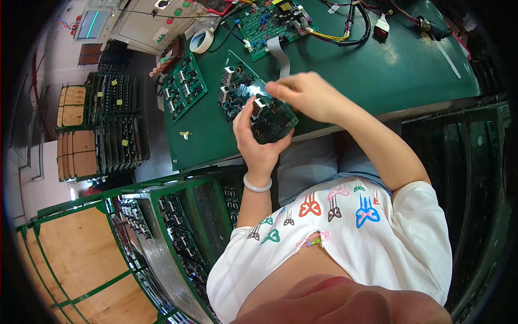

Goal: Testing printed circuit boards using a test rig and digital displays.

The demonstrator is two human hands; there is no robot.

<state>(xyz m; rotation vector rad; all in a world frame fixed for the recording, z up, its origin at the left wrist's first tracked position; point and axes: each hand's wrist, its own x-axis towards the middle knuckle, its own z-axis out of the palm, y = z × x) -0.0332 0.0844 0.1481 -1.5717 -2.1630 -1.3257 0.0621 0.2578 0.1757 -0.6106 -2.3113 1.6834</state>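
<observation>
- Green circuit board [259, 105] is held above the counter [334, 70] edge, its long axis slanting up-left.
- Left hand [258, 141] grips its near end from below.
- Right hand [307, 94], fingers pinched, touches its upper right edge.

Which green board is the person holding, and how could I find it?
Start at the green table. At its near edge, the left hand grips a dark green circuit board while the right hand touches its top. The other boards lie flat.
</observation>
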